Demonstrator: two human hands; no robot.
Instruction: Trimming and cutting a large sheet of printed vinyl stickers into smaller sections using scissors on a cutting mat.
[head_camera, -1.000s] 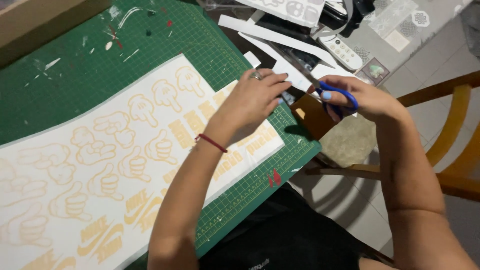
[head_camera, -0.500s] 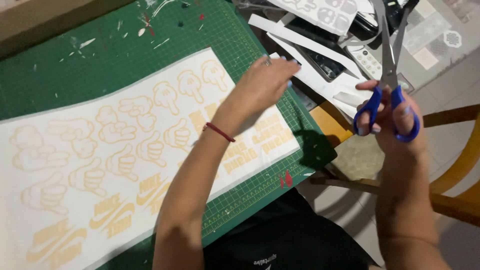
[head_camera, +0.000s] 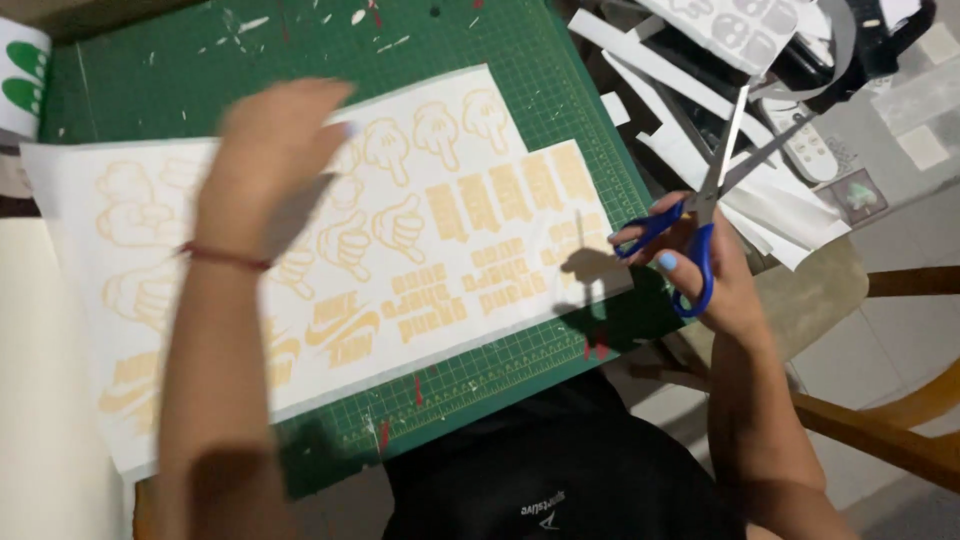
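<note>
So here we've got the sticker sheet (head_camera: 420, 250) lying flat on the green cutting mat (head_camera: 150, 80), long side running left to right. Its left end hangs past the mat's left edge, and its right end stops just short of the mat's right edge. The pale yellow cartoon hands and lettering on it read upside down from our side, so the sheet's top faces away from us. There's a bare strip of mat along the far edge with little paper scraps on it, and a thinner strip along the near edge.

Our left hand (head_camera: 265, 160) is over the left half of the sheet, fingers spread, not gripping anything. It's blurred, so we can't tell if it's actually touching the paper.

Our right hand (head_camera: 700, 265) is off the mat's near right corner, wrapped around the blue handles of the scissors (head_camera: 715, 185). The blades are open in a narrow V and point up and away, toward the far right, with the tips over the pile of white paper strips (head_camera: 700, 90). That far right corner is crowded. A wooden chair (head_camera: 900, 420) sits below the right hand, and a roll with green shapes (head_camera: 22, 75) peeks in at the far left.
</note>
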